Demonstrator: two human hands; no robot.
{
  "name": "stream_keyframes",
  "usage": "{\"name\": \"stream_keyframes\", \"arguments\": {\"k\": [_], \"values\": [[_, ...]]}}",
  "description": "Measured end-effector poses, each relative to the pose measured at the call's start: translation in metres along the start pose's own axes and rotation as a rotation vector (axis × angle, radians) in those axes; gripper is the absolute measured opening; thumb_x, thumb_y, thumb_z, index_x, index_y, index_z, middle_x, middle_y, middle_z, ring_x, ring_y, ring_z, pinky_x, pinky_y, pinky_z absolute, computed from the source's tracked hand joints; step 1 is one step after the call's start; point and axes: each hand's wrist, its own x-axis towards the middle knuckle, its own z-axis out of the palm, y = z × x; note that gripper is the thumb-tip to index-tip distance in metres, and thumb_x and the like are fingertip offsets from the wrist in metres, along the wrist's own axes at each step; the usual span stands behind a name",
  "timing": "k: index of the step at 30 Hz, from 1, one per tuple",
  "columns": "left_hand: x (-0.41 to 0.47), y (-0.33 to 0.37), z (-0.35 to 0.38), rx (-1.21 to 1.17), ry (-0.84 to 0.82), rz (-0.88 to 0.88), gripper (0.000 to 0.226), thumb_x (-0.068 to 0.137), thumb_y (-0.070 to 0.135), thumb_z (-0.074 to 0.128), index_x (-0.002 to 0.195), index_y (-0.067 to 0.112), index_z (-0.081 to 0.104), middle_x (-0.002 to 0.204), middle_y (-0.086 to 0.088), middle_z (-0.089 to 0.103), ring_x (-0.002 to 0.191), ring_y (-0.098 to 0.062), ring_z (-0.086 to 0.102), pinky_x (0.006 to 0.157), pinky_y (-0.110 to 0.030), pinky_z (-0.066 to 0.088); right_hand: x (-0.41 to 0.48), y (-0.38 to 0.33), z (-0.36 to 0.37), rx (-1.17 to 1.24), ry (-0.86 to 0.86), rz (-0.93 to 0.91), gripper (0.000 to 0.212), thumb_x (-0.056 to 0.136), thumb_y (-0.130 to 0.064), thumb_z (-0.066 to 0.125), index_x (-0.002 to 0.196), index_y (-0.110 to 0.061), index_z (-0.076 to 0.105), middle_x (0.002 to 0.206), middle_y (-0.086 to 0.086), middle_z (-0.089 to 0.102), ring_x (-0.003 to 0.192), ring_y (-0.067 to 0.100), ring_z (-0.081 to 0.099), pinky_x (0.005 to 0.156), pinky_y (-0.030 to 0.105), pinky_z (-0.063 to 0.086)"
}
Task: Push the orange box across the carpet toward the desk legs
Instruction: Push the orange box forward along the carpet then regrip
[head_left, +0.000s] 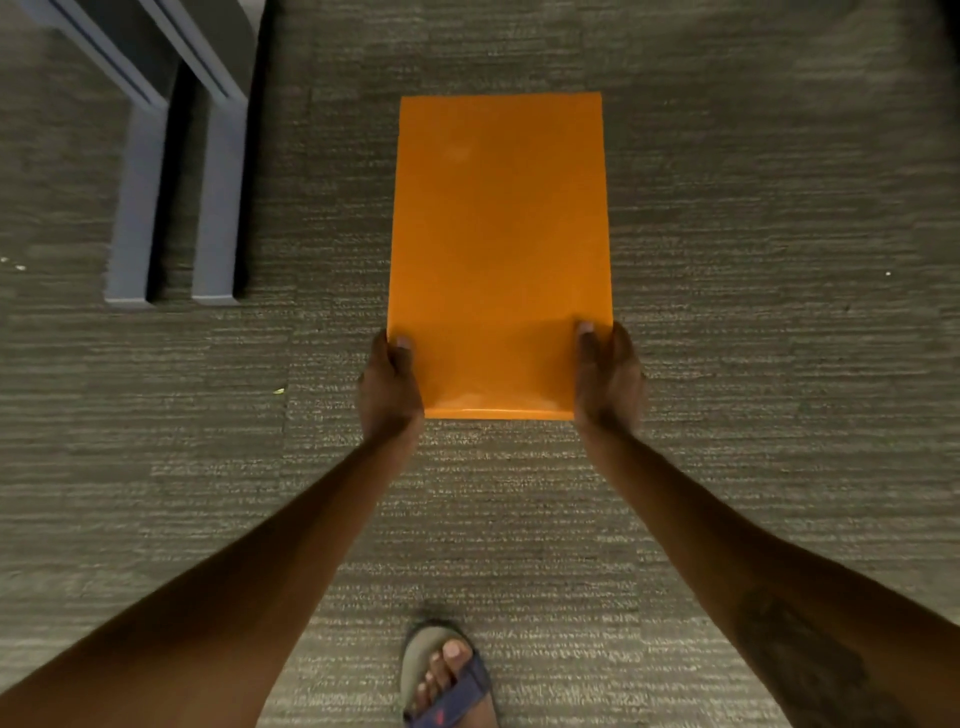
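Grip: the orange box (501, 249) is clasped at its near end by both hands. The left hand (389, 387) is closed around the near left corner, thumb laid on the top face, the remaining fingers hidden down the side. The right hand (608, 382) is set in mirror fashion on the near right corner, thumb likewise on top. Both are closed on the box; how tightly cannot be told.

Item: orange box, long and flat, glossy top face. It is laid on the carpet (753, 208) with its length running away from the person, near the middle of the visible floor. Whether the underside is fully in contact with the carpet cannot be told.

Destination: desk legs (176, 208), two grey bars lying side by side toward the far left corner of the carpet in view. They are well apart from the box and to its left.

Also noted: a sandalled foot (447, 675) planted at the near edge of the carpet, between the forearms.

Judgement: the symmetric hold at the near corners is suited to driving the box forward while steering it. As the legs lie leftward, the push would probably need to be angled left. The task appears unfinished.
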Motion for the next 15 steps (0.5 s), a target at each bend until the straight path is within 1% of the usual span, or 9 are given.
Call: {"name": "stream_keyframes", "arguments": {"k": [1,3,5,7,9,10,12,14,15], "values": [[0.003,0.000,-0.001,0.009,-0.005,-0.003,0.042,0.108,0.036,0.029,0.135,0.011,0.049,0.106,0.000,0.057,0.084,-0.017,0.051,0.071,-0.029,0.035,0.002,0.000,0.003,-0.001,-0.009,0.006,0.049,0.102,-0.051,0.042,0.130,-0.014,0.056,0.120,0.009,0.067,0.095,0.027,0.064,0.081,0.041,0.050],[0.007,0.001,-0.003,0.019,-0.018,-0.001,0.043,0.108,0.036,0.029,0.137,0.011,0.048,0.108,-0.001,0.056,0.087,-0.015,0.049,0.073,-0.030,0.033,0.006,-0.001,0.008,0.007,-0.027,0.014,0.045,0.103,-0.047,0.043,0.128,-0.013,0.057,0.113,0.008,0.068,0.087,0.021,0.059,0.074,0.032,0.044],[0.011,0.001,-0.005,0.014,-0.027,-0.002,0.043,0.108,0.035,0.029,0.138,0.012,0.048,0.117,-0.008,0.061,0.090,-0.014,0.048,0.074,-0.030,0.032,0.007,-0.002,0.011,0.007,-0.030,0.016,0.041,0.104,-0.044,0.044,0.126,-0.013,0.058,0.105,0.004,0.066,0.083,0.019,0.058,0.067,0.028,0.039],[0.013,-0.001,-0.006,0.028,-0.038,0.006,0.043,0.108,0.035,0.029,0.139,0.011,0.047,0.127,-0.012,0.062,0.093,-0.015,0.048,0.076,-0.030,0.032,0.006,-0.002,0.013,0.012,-0.029,0.009,0.038,0.104,-0.042,0.045,0.125,-0.013,0.059,0.100,0.000,0.062,0.081,0.019,0.058,0.063,0.027,0.036],[0.014,-0.003,-0.007,0.044,-0.042,0.015,0.044,0.108,0.035,0.029,0.141,0.011,0.046,0.131,-0.014,0.061,0.098,-0.020,0.054,0.077,-0.030,0.032,0.006,-0.002,0.015,0.000,-0.033,0.004,0.037,0.104,-0.040,0.045,0.123,-0.012,0.059,0.097,-0.002,0.059,0.074,0.014,0.054,0.059,0.023,0.033],[0.015,-0.004,-0.007,0.048,-0.042,0.018,0.045,0.107,0.036,0.029,0.142,0.011,0.045,0.132,-0.014,0.060,0.104,-0.026,0.058,0.078,-0.031,0.033,0.006,-0.003,0.015,-0.007,-0.033,0.001,0.036,0.104,-0.040,0.045,0.123,-0.011,0.059,0.097,-0.002,0.059,0.071,0.010,0.052,0.058,0.020,0.032],[0.016,-0.006,-0.007,0.045,-0.047,0.020,0.046,0.107,0.038,0.030,0.142,0.012,0.045,0.133,-0.014,0.060,0.113,-0.032,0.060,0.079,-0.031,0.034,0.007,-0.002,0.015,-0.013,-0.040,0.001,0.037,0.104,-0.041,0.044,0.123,-0.012,0.058,0.099,-0.001,0.061,0.072,0.011,0.053,0.058,0.018,0.032],[0.016,-0.005,-0.008,0.048,-0.071,0.019,0.046,0.107,0.039,0.029,0.141,0.013,0.045,0.132,-0.013,0.060,0.114,-0.033,0.060,0.079,-0.032,0.035,0.008,-0.002,0.014,-0.022,-0.052,0.010,0.038,0.104,-0.042,0.043,0.126,-0.013,0.057,0.103,0.000,0.062,0.081,0.017,0.056,0.062,0.024,0.035],[0.016,-0.003,-0.010,0.055,-0.088,0.017,0.046,0.107,0.039,0.029,0.141,0.013,0.045,0.132,-0.013,0.060,0.115,-0.034,0.059,0.079,-0.032,0.035,0.009,-0.002,0.014,-0.029,-0.063,0.015,0.039,0.104,-0.043,0.042,0.127,-0.013,0.056,0.106,0.002,0.062,0.086,0.019,0.057,0.066,0.027,0.037]]}}
